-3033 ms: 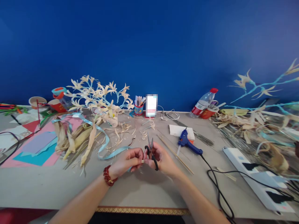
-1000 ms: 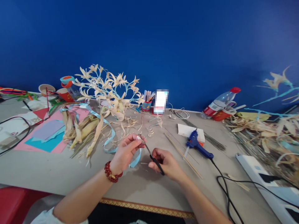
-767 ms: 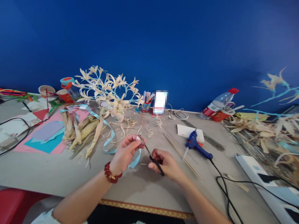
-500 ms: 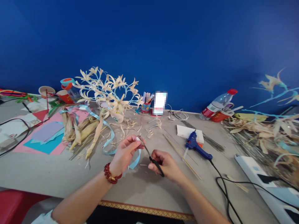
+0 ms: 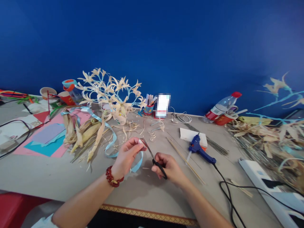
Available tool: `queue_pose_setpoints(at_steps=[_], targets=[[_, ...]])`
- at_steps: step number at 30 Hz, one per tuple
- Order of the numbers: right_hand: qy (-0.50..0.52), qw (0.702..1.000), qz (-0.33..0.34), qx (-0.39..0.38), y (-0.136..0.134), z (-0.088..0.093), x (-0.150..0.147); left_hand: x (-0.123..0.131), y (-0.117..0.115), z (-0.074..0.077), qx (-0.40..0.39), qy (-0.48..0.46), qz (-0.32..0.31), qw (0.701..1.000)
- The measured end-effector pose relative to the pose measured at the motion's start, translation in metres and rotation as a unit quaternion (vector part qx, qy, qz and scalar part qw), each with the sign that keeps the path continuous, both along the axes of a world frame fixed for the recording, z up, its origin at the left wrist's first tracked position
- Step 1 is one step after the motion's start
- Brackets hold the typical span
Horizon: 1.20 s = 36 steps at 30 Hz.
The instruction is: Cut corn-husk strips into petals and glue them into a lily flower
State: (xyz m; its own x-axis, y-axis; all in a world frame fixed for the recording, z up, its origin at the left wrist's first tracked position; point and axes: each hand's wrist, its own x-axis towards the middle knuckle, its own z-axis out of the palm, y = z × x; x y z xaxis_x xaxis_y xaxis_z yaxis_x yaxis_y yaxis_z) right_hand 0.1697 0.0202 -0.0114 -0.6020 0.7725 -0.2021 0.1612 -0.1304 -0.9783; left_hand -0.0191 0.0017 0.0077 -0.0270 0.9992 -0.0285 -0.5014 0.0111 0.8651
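Observation:
My right hand [image 5: 166, 166] is closed round the black handles of a pair of scissors [image 5: 155, 161]. Their blades point up and left and look nearly closed, with the tips at the fingers of my left hand [image 5: 128, 155]. Thumb and forefinger of that hand are pinched together; what they hold is too small and hidden to name. A light blue ribbon [image 5: 137, 165] curls on the table just under my left hand and runs back to a pile of dried corn husks [image 5: 87, 136]. Husk scraps [image 5: 152, 136] lie beyond the fingers.
A spray of husk flowers [image 5: 114, 91] stands at the back left. To the right, a blue glue gun [image 5: 201, 148] rests by a white box [image 5: 186, 134], its black cord trailing to the front. A power strip [image 5: 258, 186], plastic bottle [image 5: 219, 109] and thin stick [image 5: 185, 160] lie there too.
Both hands stay almost in place. My right hand and the scissors have shifted very slightly; the rest of the table looks the same.

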Motion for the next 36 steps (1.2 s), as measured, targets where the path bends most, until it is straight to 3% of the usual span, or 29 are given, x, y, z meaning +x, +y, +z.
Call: queue_pose_setpoints(at_steps=[20,26,28,31,36], targets=[[-0.033,0.999,0.023,0.031,0.012,0.006,0.017,0.001,-0.005,0.008,0.061,0.195,0.009,0.979],[-0.104,0.988,-0.001,0.117,0.014,0.007,0.015,0.000,-0.005,0.008,0.089,0.235,0.020,0.968],[-0.182,0.967,-0.028,0.178,0.014,0.008,0.014,0.000,-0.005,0.005,0.096,0.229,0.032,0.968],[-0.329,0.904,-0.041,0.270,0.013,0.010,0.013,0.001,-0.003,0.002,0.104,0.218,0.060,0.969],[-0.462,0.822,-0.011,0.331,0.008,0.013,0.013,0.002,0.000,-0.002,0.092,0.179,0.059,0.978]])
